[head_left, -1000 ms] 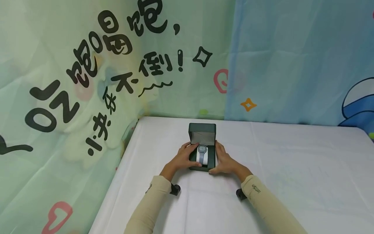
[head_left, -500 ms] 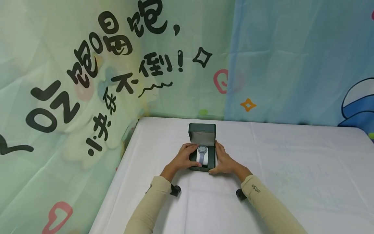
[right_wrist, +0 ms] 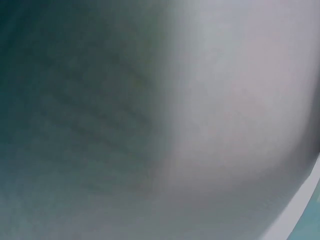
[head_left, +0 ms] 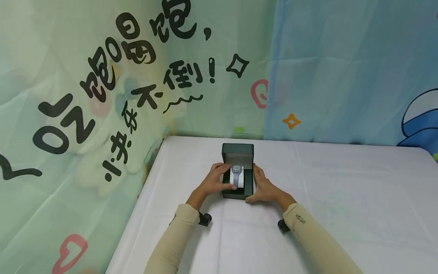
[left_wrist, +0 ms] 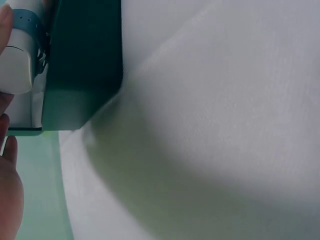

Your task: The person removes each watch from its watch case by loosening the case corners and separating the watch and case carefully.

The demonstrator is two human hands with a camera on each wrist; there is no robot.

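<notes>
An open dark green watch box (head_left: 238, 155) stands on the white table, its lid tipped back. Inside it, a wristwatch (head_left: 236, 170) with a blue-grey strap is wrapped round a white cushion (head_left: 241, 182). My left hand (head_left: 215, 180) reaches over the box's left side and pinches the cushion with thumb and fingers. In the left wrist view, the cushion (left_wrist: 16, 70) sits partly raised above the box's inside, and the strap (left_wrist: 27, 24) shows. My right hand (head_left: 265, 188) holds the box's right side, thumb at the front corner. The right wrist view is mostly blurred.
A white cloth covers the table (head_left: 342, 198). Behind it hangs a blue curtain (head_left: 335, 76), and a green one with black lettering (head_left: 219, 110) runs along the left and back. Small black wrist cameras sit below each hand.
My left hand has risen slightly, and the cushion with the watch has come up a little in the box. My right hand and the box keep their places.
</notes>
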